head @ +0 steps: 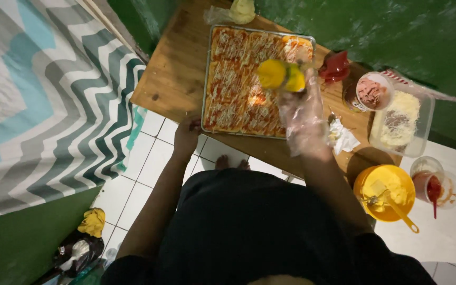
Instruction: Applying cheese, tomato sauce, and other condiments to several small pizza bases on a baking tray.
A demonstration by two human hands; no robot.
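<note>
A home, with food being prepared in what looks like a bedroom or living space rather than a fitted kitchen. A low wooden counter [172, 79] stands on a white tiled floor [133, 184] against green painted walls [397, 26]. Just beside it lies a bed or mattress covered in a zigzag sheet [43, 100] of grey, white and blue. The counter carries a metal baking tray [205, 79] of flat topped dough, a tub of grated cheese [403, 122], a yellow bowl [385, 191] and sauce containers [435, 186]. Bare toes show on the tiles.
</note>
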